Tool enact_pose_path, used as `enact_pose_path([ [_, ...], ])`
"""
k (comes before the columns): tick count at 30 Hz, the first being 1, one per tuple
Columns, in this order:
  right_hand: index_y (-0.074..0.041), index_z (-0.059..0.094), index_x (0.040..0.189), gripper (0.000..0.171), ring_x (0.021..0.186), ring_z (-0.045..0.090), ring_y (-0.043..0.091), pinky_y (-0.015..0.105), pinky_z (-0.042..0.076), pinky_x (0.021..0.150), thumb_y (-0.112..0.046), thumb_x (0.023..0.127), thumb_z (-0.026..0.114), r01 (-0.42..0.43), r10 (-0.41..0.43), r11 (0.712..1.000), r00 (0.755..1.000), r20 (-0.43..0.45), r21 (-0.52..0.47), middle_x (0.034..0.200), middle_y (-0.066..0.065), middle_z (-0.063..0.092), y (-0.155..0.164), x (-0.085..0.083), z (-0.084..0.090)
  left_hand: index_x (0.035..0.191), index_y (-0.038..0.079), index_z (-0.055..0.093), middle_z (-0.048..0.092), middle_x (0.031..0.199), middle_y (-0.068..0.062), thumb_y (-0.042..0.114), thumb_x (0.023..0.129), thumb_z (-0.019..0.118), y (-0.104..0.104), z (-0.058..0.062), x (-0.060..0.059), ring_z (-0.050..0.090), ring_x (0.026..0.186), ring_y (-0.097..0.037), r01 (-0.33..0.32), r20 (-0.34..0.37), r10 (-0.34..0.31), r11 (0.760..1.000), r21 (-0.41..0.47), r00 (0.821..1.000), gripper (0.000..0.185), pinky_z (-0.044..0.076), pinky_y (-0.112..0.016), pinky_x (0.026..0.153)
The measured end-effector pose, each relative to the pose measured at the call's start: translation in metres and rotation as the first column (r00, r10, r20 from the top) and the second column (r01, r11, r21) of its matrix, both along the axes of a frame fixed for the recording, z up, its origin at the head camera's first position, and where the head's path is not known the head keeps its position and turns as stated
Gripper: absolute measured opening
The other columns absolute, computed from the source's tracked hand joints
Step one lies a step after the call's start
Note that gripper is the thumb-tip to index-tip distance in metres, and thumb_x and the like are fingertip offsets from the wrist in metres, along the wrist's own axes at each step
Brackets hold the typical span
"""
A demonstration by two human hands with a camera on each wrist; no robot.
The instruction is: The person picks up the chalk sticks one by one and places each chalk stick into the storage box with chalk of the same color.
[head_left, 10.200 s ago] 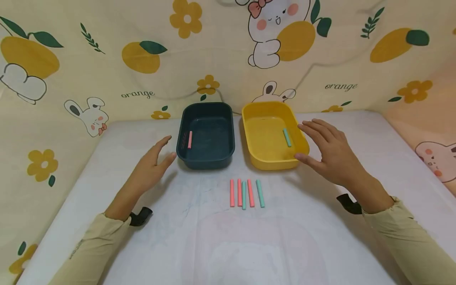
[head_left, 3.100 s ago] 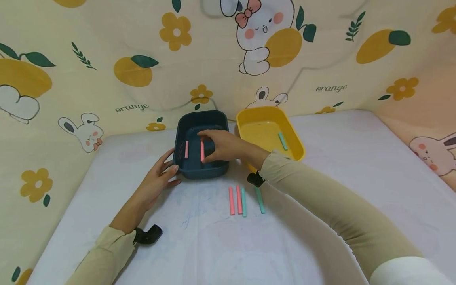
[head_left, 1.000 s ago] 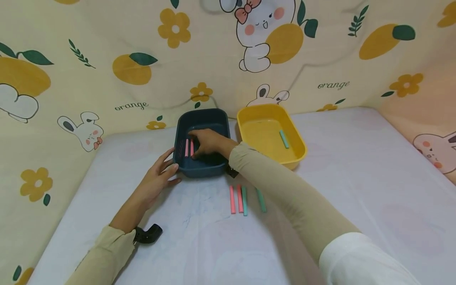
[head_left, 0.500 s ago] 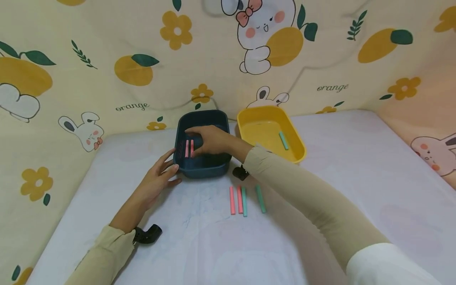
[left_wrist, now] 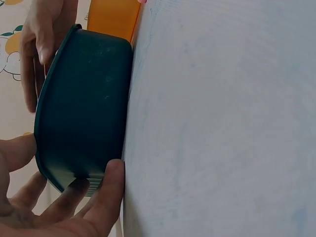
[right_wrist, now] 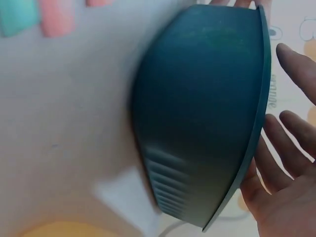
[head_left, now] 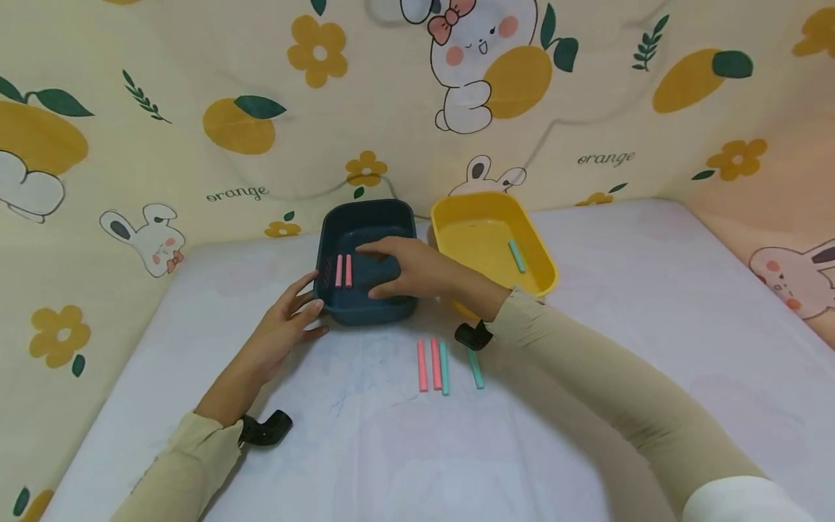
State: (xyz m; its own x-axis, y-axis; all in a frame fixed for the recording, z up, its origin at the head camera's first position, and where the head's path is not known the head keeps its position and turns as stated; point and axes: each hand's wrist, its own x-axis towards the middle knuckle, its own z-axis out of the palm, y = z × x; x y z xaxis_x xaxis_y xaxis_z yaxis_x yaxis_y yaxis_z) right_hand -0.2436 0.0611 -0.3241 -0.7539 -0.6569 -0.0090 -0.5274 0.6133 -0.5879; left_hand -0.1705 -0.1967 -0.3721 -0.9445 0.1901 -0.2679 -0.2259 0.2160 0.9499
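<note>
Two pink chalk sticks lie side by side near the left wall inside the dark blue bin. My right hand hovers over the right part of that bin, thumb and fingers parted, holding nothing. Against the bin's left side rests my left hand; its spread fingers touch the wall and its thumb is at the rim in the left wrist view. On the table in front are two more pink chalk sticks and two green chalk sticks.
A yellow bin stands right of the blue one, with a green chalk stick in it; my right forearm crosses its front corner. A patterned cloth hangs behind the white-covered table.
A second pink chalk stick has gone from the table into the blue bin. My right hand has let go of it and drawn back rightward. Earlier, my left hand came to the bin.
</note>
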Motion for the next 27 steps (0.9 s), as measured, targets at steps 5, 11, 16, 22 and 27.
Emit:
enact_pose_path([
  [5,-0.025,0.047,0.148,0.071,0.135,0.047,0.023,0.042,0.042,0.115,-0.043,0.086,0.077,0.011,-0.011,1.000,1.000,0.015,0.018,0.148,0.001,0.050,0.008,0.009,-0.001,0.158,0.039,0.018,0.016,0.167,-0.013,0.031,0.104,0.052,-0.003,-0.002,0.003,0.032,0.148,-0.036,-0.018,0.010,0.019,1.000,-0.017,1.000,0.065,0.045,-0.048,0.109],
  [11,-0.025,0.053,0.144,0.066,0.133,0.048,0.022,0.042,0.046,0.112,-0.044,0.086,0.076,0.041,-0.041,0.999,0.999,0.006,0.000,0.148,0.000,0.049,0.016,0.015,0.000,0.158,0.038,0.020,0.018,0.166,-0.013,0.033,0.103,0.053,-0.002,-0.003,0.000,0.034,0.147,-0.036,-0.011,-0.017,0.011,1.000,-0.018,1.000,0.065,0.046,-0.049,0.109],
  [16,-0.023,0.055,0.142,0.063,0.129,0.050,0.023,0.041,0.049,0.108,-0.043,0.086,0.076,0.031,-0.031,0.999,1.000,-0.003,-0.030,0.147,0.001,0.050,0.021,0.018,-0.001,0.159,0.035,0.020,0.017,0.166,-0.014,0.029,0.104,0.052,-0.001,-0.003,-0.001,0.033,0.148,-0.036,-0.008,-0.024,0.007,1.000,-0.016,1.000,0.063,0.045,-0.050,0.110],
  [22,-0.024,0.056,0.141,0.063,0.121,0.054,0.021,0.039,0.054,0.100,-0.043,0.085,0.077,0.044,-0.045,0.997,0.999,-0.015,-0.064,0.146,0.001,0.049,0.032,0.027,-0.002,0.158,0.037,0.020,0.018,0.166,-0.012,0.030,0.104,0.052,-0.001,-0.001,-0.003,0.033,0.148,-0.035,-0.015,-0.019,0.015,1.000,-0.013,1.000,0.064,0.044,-0.051,0.111],
  [27,-0.025,0.055,0.142,0.066,0.126,0.051,0.020,0.039,0.054,0.099,-0.042,0.083,0.080,0.057,-0.058,0.997,0.998,-0.008,-0.047,0.145,0.000,0.050,0.044,0.041,-0.002,0.158,0.038,0.022,0.020,0.166,-0.011,0.032,0.103,0.054,-0.002,-0.003,-0.004,0.034,0.147,-0.034,-0.020,-0.019,0.020,1.000,-0.010,1.000,0.064,0.045,-0.050,0.109],
])
